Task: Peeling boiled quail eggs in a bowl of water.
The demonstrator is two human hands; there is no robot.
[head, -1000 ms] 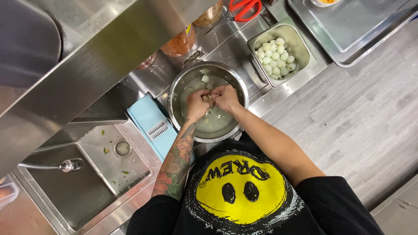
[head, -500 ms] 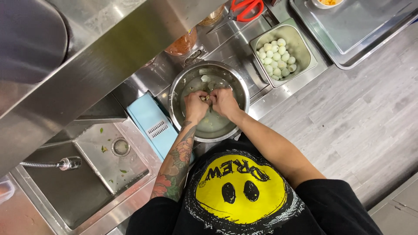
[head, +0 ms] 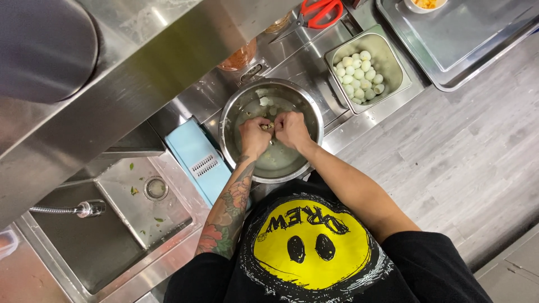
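Two bare hands meet over a round steel bowl (head: 236, 112) that stands on the steel surface (head: 359, 126) directly ahead of the person. Left hand (head: 254, 136) and right hand (head: 291, 129) are fingertip to fingertip, both pinched on one small speckled egg (head: 268, 126) held between them just above the water in the bowl. Grip, left: narrow, fingers curled in on the egg. Grip, right: narrow, also closed on the egg. Egg itself is mostly hidden by the fingers; only a mottled patch shows. Bowl holds cloudy water; a few pale pieces (head: 264, 101) float near the far rim, too small to tell whether shell or egg. Left forearm is tattooed; both arms come up from a black shirt with a yellow print. Right of the bowl, just beside it and set into the surface, a rectangular steel pan (head: 393, 67) holds a heap of small white peeled eggs (head: 359, 76). Beyond the bowl lie red-handled scissors (head: 317, 12), well apart from the hands. Left of the bowl, near it, a light blue slicer (head: 196, 160) lies flat, its blade slot facing up. Further left, a steel sink (head: 112, 224) with green scraps around the drain and a spray hose (head: 67, 210) across it. Far right, a large steel tray (head: 477, 39) near the grey wood floor (head: 466, 163)
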